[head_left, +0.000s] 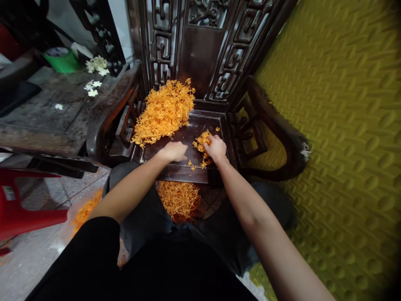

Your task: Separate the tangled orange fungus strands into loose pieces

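A large heap of small orange flowers [169,108] with thin, thread-like stems lies on the back left of a dark wooden chair seat [183,136]. My left hand [173,151] is just in front of the heap, low over the seat, its fingers curled closed; whatever they may hold is hidden. On the seat's right side, my right hand [216,147] presses into a smaller clump of orange flowers [202,141], fingers closed around some of them. A few loose orange blossoms [191,165] are scattered between the two hands.
Between my knees, below the seat edge, sits a mass of orange stems [180,200]. A plastic bag of orange material [86,213] rests on the floor near a red stool [28,209]. White flowers [97,65] and green tape [61,60] are on the left bench. A yellow textured surface [338,125] rises right.
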Action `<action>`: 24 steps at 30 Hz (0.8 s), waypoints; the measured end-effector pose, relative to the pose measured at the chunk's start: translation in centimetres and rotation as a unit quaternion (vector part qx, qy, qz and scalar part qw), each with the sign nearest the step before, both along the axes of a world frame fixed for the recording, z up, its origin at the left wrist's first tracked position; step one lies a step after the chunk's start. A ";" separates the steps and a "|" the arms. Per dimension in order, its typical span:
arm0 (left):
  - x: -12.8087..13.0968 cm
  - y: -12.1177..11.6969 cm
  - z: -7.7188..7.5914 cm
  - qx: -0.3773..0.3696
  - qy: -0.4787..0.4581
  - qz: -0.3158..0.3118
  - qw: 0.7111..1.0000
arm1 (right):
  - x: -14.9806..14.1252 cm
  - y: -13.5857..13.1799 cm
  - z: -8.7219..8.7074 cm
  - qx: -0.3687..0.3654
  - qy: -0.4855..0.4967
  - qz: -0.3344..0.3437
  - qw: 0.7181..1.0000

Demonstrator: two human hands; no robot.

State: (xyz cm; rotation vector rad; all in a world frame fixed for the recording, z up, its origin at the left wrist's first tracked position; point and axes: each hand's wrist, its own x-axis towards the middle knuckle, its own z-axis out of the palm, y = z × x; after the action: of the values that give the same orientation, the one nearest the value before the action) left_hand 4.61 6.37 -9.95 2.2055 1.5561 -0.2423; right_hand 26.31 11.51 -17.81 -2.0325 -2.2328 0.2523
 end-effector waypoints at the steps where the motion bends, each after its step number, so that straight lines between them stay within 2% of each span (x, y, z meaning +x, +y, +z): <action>1: -0.4 0.5 0.5 0.033 -0.004 0.011 0.999 | -0.2 -0.1 0.0 -0.016 -0.003 0.005 1.000; 4: -2.2 2.5 1.9 0.186 -0.019 0.093 0.978 | -0.8 -0.2 0.0 -0.067 -0.011 0.018 0.998; 7: -4.5 4.6 2.4 0.300 -0.027 0.217 0.928 | -0.7 0.0 0.8 -0.120 -0.018 0.030 0.992; 9: -6.0 5.7 1.9 0.288 -0.021 0.259 0.922 | -0.4 0.5 1.9 -0.149 -0.023 0.044 0.988; 13: -8.0 7.1 0.2 0.161 -0.010 0.232 0.959 | 0.7 1.9 4.9 -0.171 -0.028 0.094 0.980; 16: -8.8 7.8 -0.3 0.144 -0.036 0.242 0.959 | 1.1 3.1 7.2 -0.162 -0.038 0.113 0.980; 19: -9.2 8.2 0.1 0.188 -0.123 0.275 0.935 | 0.7 3.9 8.7 -0.144 -0.050 0.113 0.982; 21: -9.3 8.3 0.5 0.230 -0.204 0.290 0.906 | -0.3 4.2 9.2 -0.121 -0.051 0.111 0.985; 24: -9.2 8.2 1.2 0.308 -0.326 0.261 0.855 | -3.7 4.5 10.0 -0.031 -0.024 0.123 0.992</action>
State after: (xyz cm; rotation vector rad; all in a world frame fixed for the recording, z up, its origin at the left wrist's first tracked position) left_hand -4.55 14.55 -8.79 1.8105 1.8559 1.1904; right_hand 22.66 15.97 -7.84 -1.8064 -2.5360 0.3004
